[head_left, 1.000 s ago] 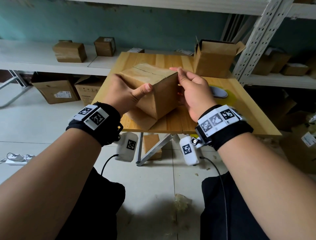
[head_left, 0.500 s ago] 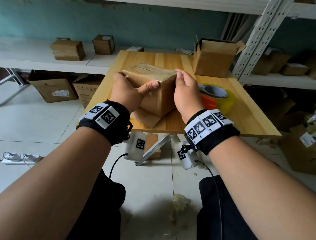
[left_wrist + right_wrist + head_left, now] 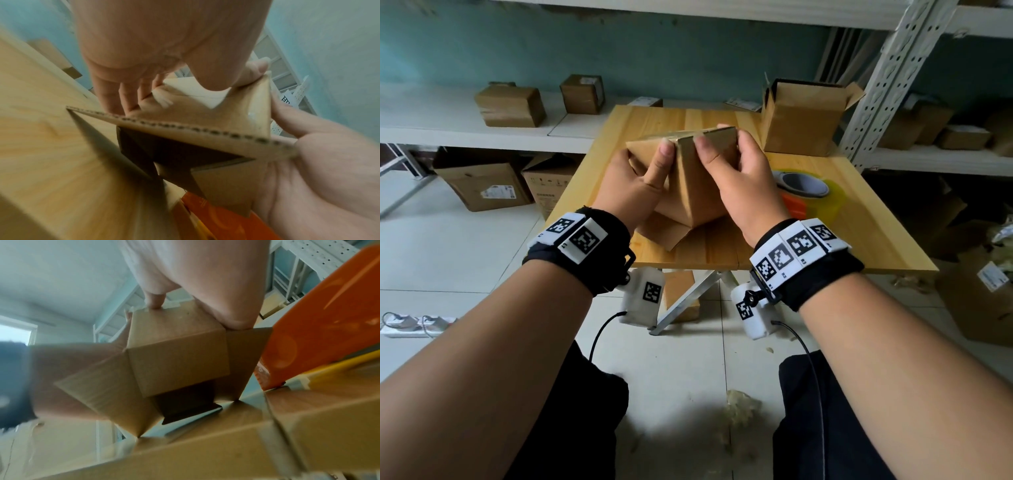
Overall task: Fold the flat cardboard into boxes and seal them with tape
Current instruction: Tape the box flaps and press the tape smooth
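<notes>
Both hands are wrapped around a small cardboard box [image 3: 690, 185], held tilted just over the near middle of the wooden surface [image 3: 859, 233]. The left hand [image 3: 635, 186] grips its left side, thumb pressed up along the front face near the top edge. The right hand [image 3: 743, 181] clamps the right side, thumb on the front and fingers curled over the top corner. The top looks closed, with shiny tape along it. The wrist views show the bottom flaps hanging open and a dark gap inside. One flap [image 3: 664, 233] sticks out at about 7 o'clock from the box, down by the surface.

A roll of clear tape [image 3: 813, 192] on an orange dispenser sits at 3 o'clock from the box, just beside the right hand. An open box [image 3: 801, 120] stands at 1 o'clock near the far edge.
</notes>
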The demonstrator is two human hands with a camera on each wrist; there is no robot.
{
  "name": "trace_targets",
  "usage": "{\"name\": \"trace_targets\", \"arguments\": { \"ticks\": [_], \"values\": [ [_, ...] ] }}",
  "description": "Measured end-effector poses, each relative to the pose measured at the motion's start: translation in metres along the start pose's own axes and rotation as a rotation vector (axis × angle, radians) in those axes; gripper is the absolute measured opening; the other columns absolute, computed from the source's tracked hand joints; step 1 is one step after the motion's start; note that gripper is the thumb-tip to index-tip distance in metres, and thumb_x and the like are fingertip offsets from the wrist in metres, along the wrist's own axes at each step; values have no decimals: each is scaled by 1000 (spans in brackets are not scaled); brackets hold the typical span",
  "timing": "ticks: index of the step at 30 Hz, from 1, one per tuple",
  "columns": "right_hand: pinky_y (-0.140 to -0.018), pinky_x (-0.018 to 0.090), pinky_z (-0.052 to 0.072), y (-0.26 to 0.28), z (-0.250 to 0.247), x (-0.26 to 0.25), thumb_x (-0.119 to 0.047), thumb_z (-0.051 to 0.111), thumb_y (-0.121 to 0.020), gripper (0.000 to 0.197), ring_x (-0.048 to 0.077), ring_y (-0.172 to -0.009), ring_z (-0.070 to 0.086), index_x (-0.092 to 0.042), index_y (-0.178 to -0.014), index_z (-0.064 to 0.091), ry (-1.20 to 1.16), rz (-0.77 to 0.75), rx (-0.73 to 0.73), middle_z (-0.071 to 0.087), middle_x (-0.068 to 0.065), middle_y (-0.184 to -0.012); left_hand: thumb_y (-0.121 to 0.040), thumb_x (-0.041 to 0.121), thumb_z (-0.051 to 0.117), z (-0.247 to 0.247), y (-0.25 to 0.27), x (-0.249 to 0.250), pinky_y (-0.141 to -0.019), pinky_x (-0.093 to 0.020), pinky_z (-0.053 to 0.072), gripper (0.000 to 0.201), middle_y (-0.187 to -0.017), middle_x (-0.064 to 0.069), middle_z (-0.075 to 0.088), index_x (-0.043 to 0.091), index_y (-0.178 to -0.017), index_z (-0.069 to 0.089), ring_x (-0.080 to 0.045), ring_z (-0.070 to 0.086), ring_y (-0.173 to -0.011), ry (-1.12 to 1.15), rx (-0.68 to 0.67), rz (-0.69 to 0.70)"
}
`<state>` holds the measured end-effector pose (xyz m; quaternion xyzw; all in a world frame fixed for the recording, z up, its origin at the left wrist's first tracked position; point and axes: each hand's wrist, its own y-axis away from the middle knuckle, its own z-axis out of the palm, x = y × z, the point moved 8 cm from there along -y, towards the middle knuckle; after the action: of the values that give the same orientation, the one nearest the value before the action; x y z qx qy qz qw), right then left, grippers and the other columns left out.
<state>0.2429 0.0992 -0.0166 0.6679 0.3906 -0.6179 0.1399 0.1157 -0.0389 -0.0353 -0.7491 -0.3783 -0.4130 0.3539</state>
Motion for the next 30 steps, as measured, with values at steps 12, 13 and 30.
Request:
{"name": "trace_targets", "arguments": {
  "ticks": [12,13,30],
  "values": [
    [-98,20,54,13,-4,-10,-61,78,-85,76,-1,-115,62,-30,-149,51,87,-59,101,66,-15,-130,-48,115,23,31,-1,2,-104,-42,53,135,-126,2,69,21,-140,52,-14,67,-116,171,-169,-21],
    [-96,20,55,13,-4,-10,-58,78,-87,73,-3,-113,63,-31,-149,52,85,-58,108,67,-15,-128,-50,113,36,32,-1,3,-102,-42,55,132,-128,3,69,21,-143,50,-14,68,-117,213,-184,-25],
    [-97,31,58,12,-10,-7,-62,69,-93,65,1,-109,65,-33,-147,49,-17,12,81,67,-13,-126,-73,95,55,37,12,12,-102,-28,51,104,-147,13,57,29,-153,46,3,58,-127,468,-331,-94]
  ]
}}
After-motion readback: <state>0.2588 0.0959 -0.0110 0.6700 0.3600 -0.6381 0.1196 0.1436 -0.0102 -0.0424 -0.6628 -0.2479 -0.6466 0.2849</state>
